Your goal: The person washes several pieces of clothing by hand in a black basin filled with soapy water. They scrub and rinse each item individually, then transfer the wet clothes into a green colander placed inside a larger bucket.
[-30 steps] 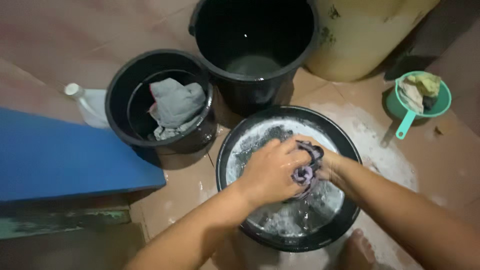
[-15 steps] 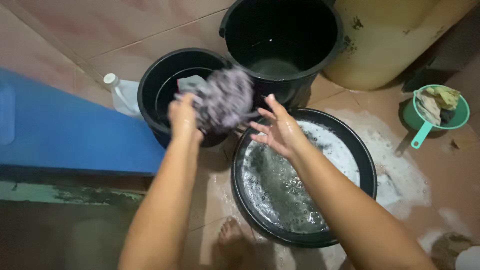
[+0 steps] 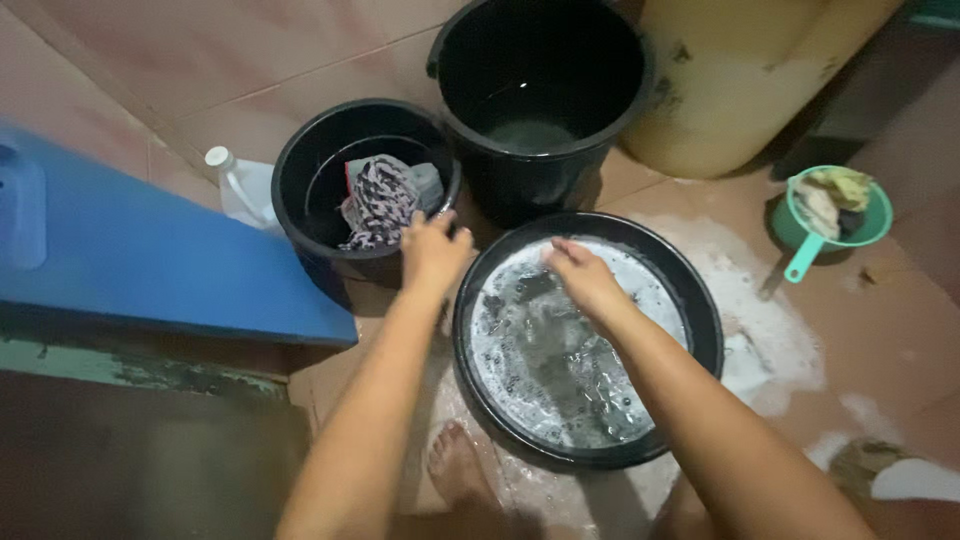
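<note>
Patterned cloth [image 3: 378,203], dark with pale markings, lies bunched inside the smaller black bucket [image 3: 300,195], resting on a grey garment [image 3: 428,181] against the bucket's right inner wall. Left hand [image 3: 433,252] hovers at the near right rim of this bucket, just beside the cloth; its fingers are loosely curled and hold nothing. Right hand [image 3: 583,276] reaches into the wide black basin [image 3: 705,330], fingers together and dipped toward the soapy water [image 3: 560,360]; whether it grips anything beneath the foam cannot be told. Basin and smaller bucket stand side by side, nearly touching. Behind both stands a taller black bucket [image 3: 600,120] holding a little water. A large yellowish drum [image 3: 740,80] stands to its right. Farther right, a green handled dipper [image 3: 835,220] holds yellow and pale rags. Suds [image 3: 770,340] spread over the brown tiled floor [image 3: 250,60] right of the basin. A white plastic bottle [image 3: 240,185] lies left of the smaller bucket, beside a blue board [image 3: 140,260]. One bare foot [image 3: 458,470] shows near the basin's front edge.
</note>
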